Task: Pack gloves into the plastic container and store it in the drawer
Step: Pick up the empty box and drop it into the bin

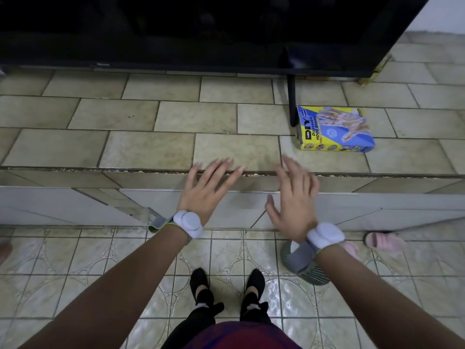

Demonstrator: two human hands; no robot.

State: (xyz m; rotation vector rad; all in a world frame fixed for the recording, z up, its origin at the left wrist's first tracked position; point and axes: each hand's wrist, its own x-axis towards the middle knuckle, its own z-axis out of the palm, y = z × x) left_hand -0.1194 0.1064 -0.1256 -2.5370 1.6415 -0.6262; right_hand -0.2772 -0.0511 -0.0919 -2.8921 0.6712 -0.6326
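Head view looks down on a tiled counter with both hands held flat just over its front edge. Left hand has its fingers spread wide and holds nothing; right hand is likewise spread and empty, a little blurred. Each wrist carries a white band. A glove box lies flat toward the right end of the counter, back from the front edge, just beside the black stand leg of a dark screen that runs along the back edge.

No plastic container shows anywhere here, and I cannot tell which of the pale panels under the counter edge is the drawer. The box looks closed from this side; whether it is full cannot be seen.

As for risks, a reach for the box could knock the stand leg, since the two sit so close. Thin gloves may also come out in a clump and slide off the front edge to the floor.
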